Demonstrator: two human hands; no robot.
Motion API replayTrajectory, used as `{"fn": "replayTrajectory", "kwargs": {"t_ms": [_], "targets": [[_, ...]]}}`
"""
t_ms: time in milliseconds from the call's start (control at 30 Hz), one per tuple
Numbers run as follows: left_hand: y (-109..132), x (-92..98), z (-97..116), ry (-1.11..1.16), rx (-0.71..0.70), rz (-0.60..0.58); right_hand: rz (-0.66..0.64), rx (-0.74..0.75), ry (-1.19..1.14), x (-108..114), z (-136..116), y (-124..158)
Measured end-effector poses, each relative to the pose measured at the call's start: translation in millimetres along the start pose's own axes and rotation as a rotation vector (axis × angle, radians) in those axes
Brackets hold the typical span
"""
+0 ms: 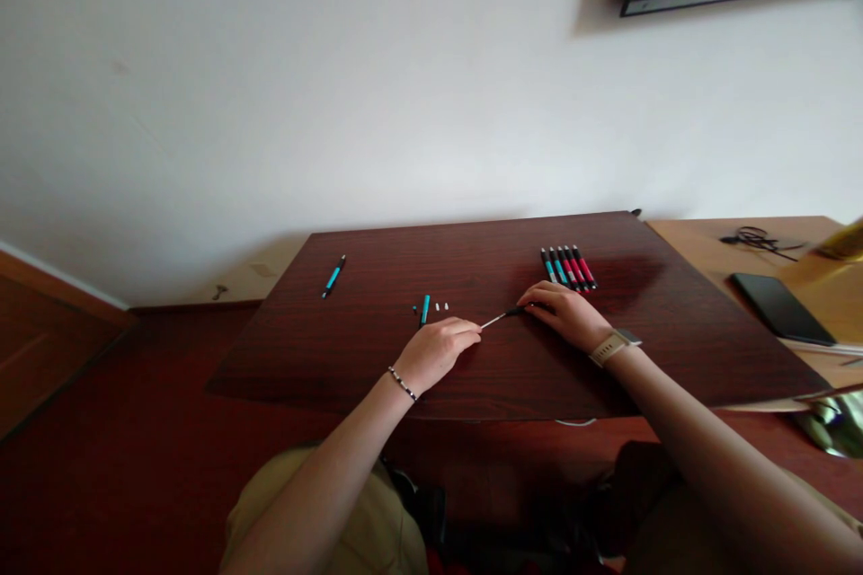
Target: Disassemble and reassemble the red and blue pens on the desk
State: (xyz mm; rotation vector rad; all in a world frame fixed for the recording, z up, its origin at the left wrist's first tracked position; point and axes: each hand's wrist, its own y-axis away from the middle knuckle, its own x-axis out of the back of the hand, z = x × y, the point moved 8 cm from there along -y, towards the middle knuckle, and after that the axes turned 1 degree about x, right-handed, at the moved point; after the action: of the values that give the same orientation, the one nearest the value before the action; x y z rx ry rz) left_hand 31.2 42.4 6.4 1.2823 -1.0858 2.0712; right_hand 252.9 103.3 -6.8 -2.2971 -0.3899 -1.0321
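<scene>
Between my hands, just above the dark wooden table (283,350), is a thin pale refill (493,322) with a black part (515,311) at its right end. My left hand (441,349) pinches the pale end. My right hand (563,310) has its fingers closed on the black part. Beyond my left hand lies a turquoise pen barrel (425,309), with a tiny dark piece to its left and two small white pieces (441,306) to its right. Several turquoise and red pens (568,268) lie in a row beyond my right hand.
A turquoise and black pen (333,277) lies at the table's left. To the right, a lighter wooden table (701,238) holds a black phone (782,309), a coiled black cable (759,239) and a yellow object. A wall stands behind, with a screen at upper right.
</scene>
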Motion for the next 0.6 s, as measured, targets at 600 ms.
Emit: {"fn": "replayTrajectory", "kwargs": {"t_ms": [600], "targets": [[-34, -18.1, 7, -0.161, 0.038, -0.031, -0.016, 0.051, 0.052, -15, -14, -15]]}}
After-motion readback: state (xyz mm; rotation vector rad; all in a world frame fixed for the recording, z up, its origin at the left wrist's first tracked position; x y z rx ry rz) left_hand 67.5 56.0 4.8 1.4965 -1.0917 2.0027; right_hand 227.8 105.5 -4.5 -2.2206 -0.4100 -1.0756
